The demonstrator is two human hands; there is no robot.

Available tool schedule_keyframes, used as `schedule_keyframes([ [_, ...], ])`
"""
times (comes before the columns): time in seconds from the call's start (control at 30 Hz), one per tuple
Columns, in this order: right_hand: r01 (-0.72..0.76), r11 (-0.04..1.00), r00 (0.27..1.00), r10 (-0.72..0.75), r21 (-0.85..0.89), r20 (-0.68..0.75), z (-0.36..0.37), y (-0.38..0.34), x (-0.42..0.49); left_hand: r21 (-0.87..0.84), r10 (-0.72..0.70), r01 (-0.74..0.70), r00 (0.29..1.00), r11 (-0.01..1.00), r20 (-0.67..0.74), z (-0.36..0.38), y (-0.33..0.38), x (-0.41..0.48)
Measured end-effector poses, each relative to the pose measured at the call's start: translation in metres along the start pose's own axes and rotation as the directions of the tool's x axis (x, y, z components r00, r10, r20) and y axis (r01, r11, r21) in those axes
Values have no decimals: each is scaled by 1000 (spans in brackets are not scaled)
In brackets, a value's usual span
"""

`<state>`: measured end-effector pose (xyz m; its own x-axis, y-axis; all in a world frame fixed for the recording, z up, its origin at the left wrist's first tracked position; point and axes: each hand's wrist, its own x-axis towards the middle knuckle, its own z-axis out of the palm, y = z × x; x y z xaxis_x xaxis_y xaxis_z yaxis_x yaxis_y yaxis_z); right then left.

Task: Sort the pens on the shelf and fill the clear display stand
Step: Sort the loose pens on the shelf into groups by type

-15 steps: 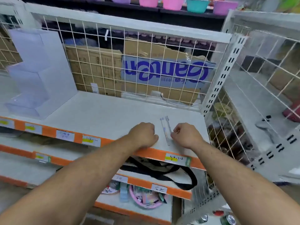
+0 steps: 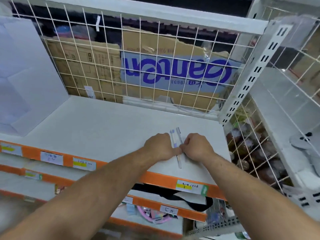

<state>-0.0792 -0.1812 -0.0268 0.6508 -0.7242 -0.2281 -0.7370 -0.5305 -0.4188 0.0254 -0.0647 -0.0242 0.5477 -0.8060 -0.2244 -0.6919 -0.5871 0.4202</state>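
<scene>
Two or three pale pens (image 2: 174,142) lie side by side on the white shelf (image 2: 97,125), near its front right. My left hand (image 2: 160,147) and my right hand (image 2: 197,147) rest knuckles-up on either side of them, fingers curled, thumbs meeting over the pens' middle. Both hands seem to pinch the pens, though the fingertips are hidden. The clear tiered display stand (image 2: 20,80) stands at the shelf's far left, apart from the hands.
A white wire grid (image 2: 138,66) backs the shelf, with cardboard boxes (image 2: 173,70) behind it. An orange price strip (image 2: 164,181) edges the front. A slotted upright (image 2: 249,78) and side mesh close off the right. Lower shelves hold small goods.
The hands have drawn closer together, thumbs now meeting over the pens. The camera has moved in closer and tilted, so the stand sits further left in view.
</scene>
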Motion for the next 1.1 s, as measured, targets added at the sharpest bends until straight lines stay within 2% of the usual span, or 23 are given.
schedule_keyframes([
  [0.17, 29, 1000, 1000, -29, -12, 1, -2, 1, 9, -20, -47, 48, 998, 999, 40, 1, 3, 10],
  [0.33, 92, 987, 995, -95, 131, 19, 3, -1, 16, -54, -113, 116, 992, 992, 46, 4, 2, 23],
  [0.43, 110, 992, 992, -114, 64, 57, 7, -8, 15, -97, -134, 141, 988, 985, 74, 0, 2, 27],
  [0.6, 134, 987, 988, -126, -91, 94, 6, -17, 20, -133, -131, 134, 991, 982, 31, -3, 0, 28],
  [0.67, 114, 988, 990, -104, -103, 97, 5, -19, 21, -147, -135, 138, 990, 979, 32, -1, 0, 30],
  [0.93, -57, 991, 995, 46, 123, 87, 1, -7, 31, -179, -152, 147, 988, 973, -13, 2, 9, 33],
  [1.1, -106, 970, 991, 84, 221, 106, 2, -2, 29, -86, -232, 228, 972, 970, -34, 8, 15, 37],
])
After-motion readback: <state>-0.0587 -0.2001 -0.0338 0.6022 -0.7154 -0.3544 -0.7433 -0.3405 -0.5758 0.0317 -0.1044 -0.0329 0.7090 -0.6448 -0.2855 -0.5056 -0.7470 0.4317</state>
